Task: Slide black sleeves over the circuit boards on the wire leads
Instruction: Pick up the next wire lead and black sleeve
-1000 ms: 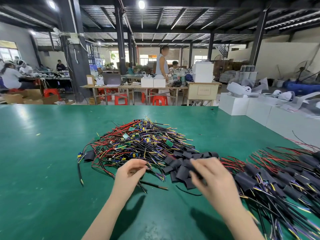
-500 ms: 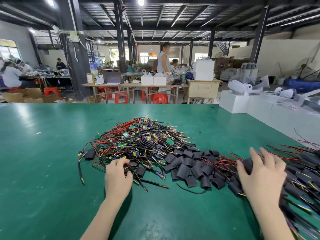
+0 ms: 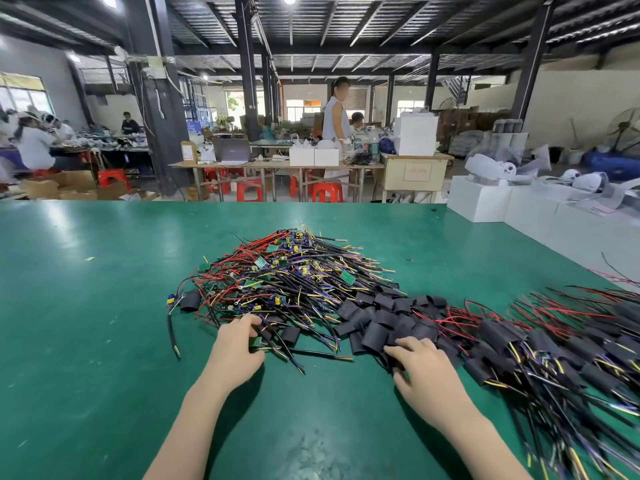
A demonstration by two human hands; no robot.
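busy workshop, green table [image 3: 86, 341] with a tangled pile of wire leads [image 3: 287, 282]. left hand [image 3: 235, 351] at its near edge, pinching a small green circuit board [image 3: 256, 341]. right hand [image 3: 426, 372] palm down, fingers curled into the loose black sleeves [image 3: 377, 323]; can't tell if one's gripped yet. probably best to pull one lead free first, then line the sleeve mouth up square before sliding.

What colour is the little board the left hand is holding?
Green. The little board shows between the left hand's fingers and thumb, clearest in the head view.
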